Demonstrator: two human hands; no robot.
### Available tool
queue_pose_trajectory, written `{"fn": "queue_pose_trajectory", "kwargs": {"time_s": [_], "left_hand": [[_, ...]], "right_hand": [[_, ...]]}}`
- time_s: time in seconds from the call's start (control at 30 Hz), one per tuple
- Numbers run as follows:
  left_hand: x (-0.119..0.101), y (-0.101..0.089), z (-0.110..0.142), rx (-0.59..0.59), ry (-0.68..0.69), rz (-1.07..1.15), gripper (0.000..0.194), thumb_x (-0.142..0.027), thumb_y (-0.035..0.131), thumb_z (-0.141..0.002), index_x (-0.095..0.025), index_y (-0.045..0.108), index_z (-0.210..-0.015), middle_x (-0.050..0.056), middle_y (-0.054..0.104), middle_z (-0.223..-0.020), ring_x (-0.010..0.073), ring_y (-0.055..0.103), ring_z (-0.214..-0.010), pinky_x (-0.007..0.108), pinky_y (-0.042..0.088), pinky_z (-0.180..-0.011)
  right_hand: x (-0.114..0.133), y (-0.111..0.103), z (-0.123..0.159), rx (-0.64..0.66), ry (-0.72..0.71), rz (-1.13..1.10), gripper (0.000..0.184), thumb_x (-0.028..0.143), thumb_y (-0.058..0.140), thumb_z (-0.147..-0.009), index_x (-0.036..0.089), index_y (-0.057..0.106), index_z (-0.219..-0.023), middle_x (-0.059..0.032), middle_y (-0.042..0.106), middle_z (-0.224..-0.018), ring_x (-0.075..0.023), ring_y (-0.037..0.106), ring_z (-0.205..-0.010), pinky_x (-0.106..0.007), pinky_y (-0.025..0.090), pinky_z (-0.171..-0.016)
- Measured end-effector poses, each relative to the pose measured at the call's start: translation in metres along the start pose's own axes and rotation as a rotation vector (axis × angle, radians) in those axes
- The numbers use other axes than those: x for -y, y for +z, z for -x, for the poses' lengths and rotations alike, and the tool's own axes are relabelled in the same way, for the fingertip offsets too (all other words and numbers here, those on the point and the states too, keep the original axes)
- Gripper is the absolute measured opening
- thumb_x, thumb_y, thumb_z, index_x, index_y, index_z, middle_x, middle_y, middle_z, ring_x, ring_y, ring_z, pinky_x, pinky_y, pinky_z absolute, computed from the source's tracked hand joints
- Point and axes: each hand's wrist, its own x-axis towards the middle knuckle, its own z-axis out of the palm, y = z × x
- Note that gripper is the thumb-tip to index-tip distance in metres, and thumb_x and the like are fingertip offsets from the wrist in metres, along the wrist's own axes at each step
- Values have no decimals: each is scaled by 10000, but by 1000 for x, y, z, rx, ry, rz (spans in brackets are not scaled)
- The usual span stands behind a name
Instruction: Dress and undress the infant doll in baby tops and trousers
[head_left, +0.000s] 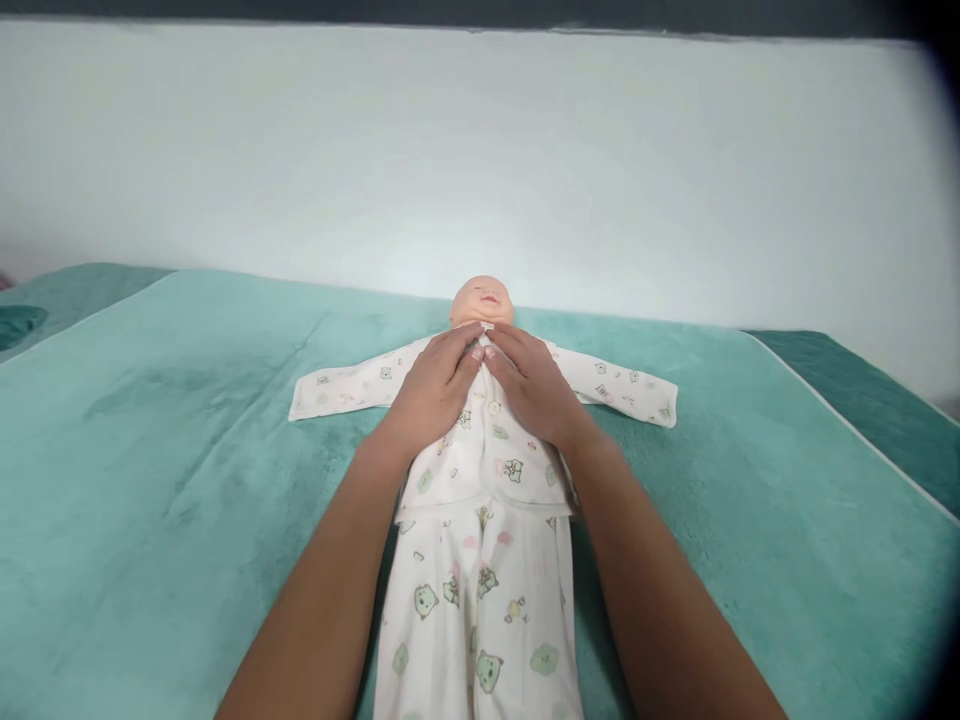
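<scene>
A baby doll [482, 298] lies on its back, its head at the far end and its sleeves spread to both sides. It wears a white button-front baby jacket [491, 470] printed with green and pink animals. Matching trousers [480, 620] stretch toward me below the jacket hem. My left hand [442, 380] lies on the left side of the jacket's chest, and my right hand [531, 380] mirrors it on the right. Both hands have fingers laid on the cloth near the collar, thumbs apart from them and close together at the middle. The palms' undersides are hidden.
A soft teal blanket [187, 480] with a pale seam covers the surface beneath the doll. Darker teal cloth [847, 400] shows at the right edge and at the far left. Behind the doll's head rises a white wall [480, 150].
</scene>
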Motion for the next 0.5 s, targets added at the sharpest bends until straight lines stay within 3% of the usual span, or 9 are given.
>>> {"fn": "queue_pose_trajectory", "kwargs": {"time_s": [0.13,0.37,0.5], "left_hand": [[0,1,0,-7,16,26,467,-462,320,-1014,-273,501,-1399,24,531,-1467,208,478,-1352,397,372,-1163],[2,1,1,-7,-23,64,477,-462,334,-1008,-270,478,-1420,22,499,-1500,212,449,-1383,403,341,-1185],[0,1,0,-10,-25,85,472,-470,340,-1004,-279,491,-1408,17,505,-1495,212,452,-1382,393,348,-1178]], "right_hand": [[-1,-1,-1,2,-27,-62,451,467,371,-1009,293,532,-1392,-28,471,-1488,-252,371,-1399,-491,247,-1191],[4,0,4,-68,88,-206,414,467,481,-966,287,558,-1330,-25,516,-1441,-248,393,-1378,-483,272,-1184],[3,-1,3,-45,89,-221,424,481,486,-963,297,562,-1338,-17,496,-1466,-244,365,-1409,-482,241,-1202]]}}
